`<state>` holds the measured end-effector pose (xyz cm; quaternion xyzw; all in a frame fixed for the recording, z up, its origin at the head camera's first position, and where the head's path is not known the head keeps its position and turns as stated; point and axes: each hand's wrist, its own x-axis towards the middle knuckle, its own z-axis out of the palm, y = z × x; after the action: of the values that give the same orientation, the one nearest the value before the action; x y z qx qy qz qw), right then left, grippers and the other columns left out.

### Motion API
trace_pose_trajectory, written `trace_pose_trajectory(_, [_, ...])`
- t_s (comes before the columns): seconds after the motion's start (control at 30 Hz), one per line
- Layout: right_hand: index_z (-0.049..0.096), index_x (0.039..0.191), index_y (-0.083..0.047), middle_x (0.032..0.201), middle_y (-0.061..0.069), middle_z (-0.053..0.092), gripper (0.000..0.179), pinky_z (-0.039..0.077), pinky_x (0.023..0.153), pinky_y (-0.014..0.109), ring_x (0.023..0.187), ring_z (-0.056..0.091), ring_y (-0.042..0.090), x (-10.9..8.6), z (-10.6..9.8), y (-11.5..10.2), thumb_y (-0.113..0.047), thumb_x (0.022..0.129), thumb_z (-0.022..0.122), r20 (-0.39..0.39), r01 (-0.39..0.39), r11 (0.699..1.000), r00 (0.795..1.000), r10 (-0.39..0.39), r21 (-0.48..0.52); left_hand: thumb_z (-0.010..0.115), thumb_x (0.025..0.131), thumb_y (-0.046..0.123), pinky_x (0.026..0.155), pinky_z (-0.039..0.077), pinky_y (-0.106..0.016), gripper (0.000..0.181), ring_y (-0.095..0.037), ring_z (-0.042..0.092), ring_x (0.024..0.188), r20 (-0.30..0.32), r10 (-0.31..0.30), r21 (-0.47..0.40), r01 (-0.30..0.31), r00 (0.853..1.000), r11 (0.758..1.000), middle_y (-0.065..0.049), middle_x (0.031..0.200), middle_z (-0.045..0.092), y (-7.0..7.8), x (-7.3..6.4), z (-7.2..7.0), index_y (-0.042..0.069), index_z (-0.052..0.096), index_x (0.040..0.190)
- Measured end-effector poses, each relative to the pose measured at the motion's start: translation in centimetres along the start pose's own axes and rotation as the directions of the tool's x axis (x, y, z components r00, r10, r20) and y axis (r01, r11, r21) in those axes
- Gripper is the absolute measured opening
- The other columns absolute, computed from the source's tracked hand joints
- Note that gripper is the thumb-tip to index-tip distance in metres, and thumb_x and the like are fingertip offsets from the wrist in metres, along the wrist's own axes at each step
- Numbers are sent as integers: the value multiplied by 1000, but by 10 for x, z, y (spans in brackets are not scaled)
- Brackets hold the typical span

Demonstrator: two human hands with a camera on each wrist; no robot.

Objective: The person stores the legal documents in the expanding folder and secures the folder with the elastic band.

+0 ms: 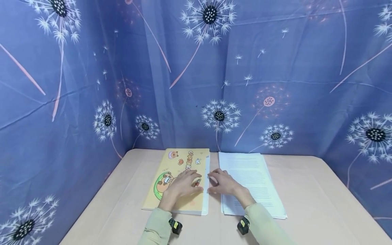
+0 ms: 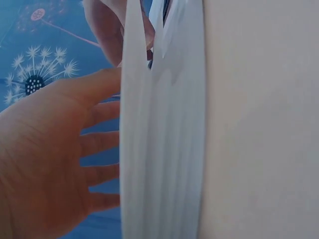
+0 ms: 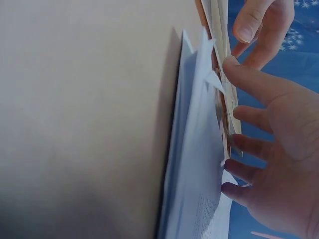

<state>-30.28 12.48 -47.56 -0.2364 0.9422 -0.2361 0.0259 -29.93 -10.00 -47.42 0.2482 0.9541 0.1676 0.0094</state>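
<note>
A yellow folder (image 1: 180, 163) with cartoon capybaras lies flat on the left, a whitish strip along its right side. My left hand (image 1: 185, 183) is over its right part, fingers spread and slightly bent, with nothing seen in them. To the right lies a stack of printed sheets (image 1: 251, 183). Over that stack's left edge is my right hand (image 1: 225, 183), its fingers loose and pointing toward the left hand. In the left wrist view, white layered edges (image 2: 164, 149) hide the left fingertips. The right wrist view has the right hand (image 3: 286, 149) beside the paper edges (image 3: 194, 149).
Both paper items lie on a pale tabletop (image 1: 312, 200). A blue curtain (image 1: 190, 119) printed with dandelions hangs behind the table and along its sides. Each wrist carries a small black camera (image 1: 175, 226).
</note>
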Motion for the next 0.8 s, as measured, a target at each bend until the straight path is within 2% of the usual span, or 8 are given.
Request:
trace_pose_trajectory(0.27, [57, 139, -12, 144, 16, 50, 68, 40, 104, 58, 127, 48, 39, -1, 2, -3, -40, 81, 77, 17, -12, 1000, 1000, 13, -25, 62, 90, 56, 118, 23, -58, 59, -39, 32, 147, 36, -11, 12, 10, 999, 1000, -9, 158, 39, 2, 0, 5, 25, 56, 140])
trace_pose_trajectory(0.47, [57, 139, -14, 146, 15, 49, 68, 41, 104, 59, 129, 47, 39, 0, 3, -4, -43, 81, 77, 21, -29, 998, 999, 30, -58, 60, 88, 61, 118, 24, -58, 61, -36, 34, 146, 54, -16, 26, 15, 998, 1000, -6, 158, 39, 3, 0, 6, 27, 57, 139])
trace_pose_trajectory(0.8, [58, 138, -11, 145, 16, 49, 68, 41, 102, 61, 127, 47, 40, 0, 4, -3, -42, 80, 77, 24, -18, 998, 1000, 19, -56, 51, 84, 76, 119, 20, -57, 78, -33, 32, 147, 86, 0, 61, -5, 996, 998, -6, 160, 35, 8, -1, 9, 29, 49, 146])
